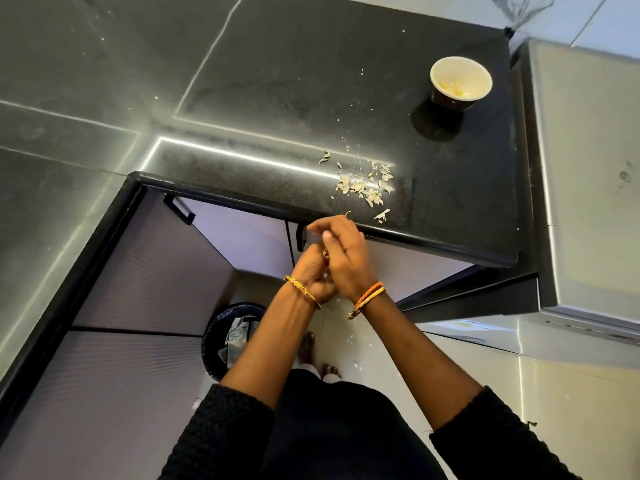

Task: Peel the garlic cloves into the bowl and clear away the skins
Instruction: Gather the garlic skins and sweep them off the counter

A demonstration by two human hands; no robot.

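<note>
Garlic (327, 233), a pale bit only, sits pinched between the left hand (313, 275) and right hand (343, 252) just off the counter (277, 98) edge. Skins (363, 187) lie heaped nearby; the bowl (460, 81) holding peeled cloves stands well apart.

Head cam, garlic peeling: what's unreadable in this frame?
- Whatever the left hand and right hand work on: hidden by the overlapping fingers.
- Number of peeled cloves in the bowl: too small, partly behind its rim.
- Bin on the floor: partly covered by the left forearm.
- Skins on the counter: too small to count.
</note>
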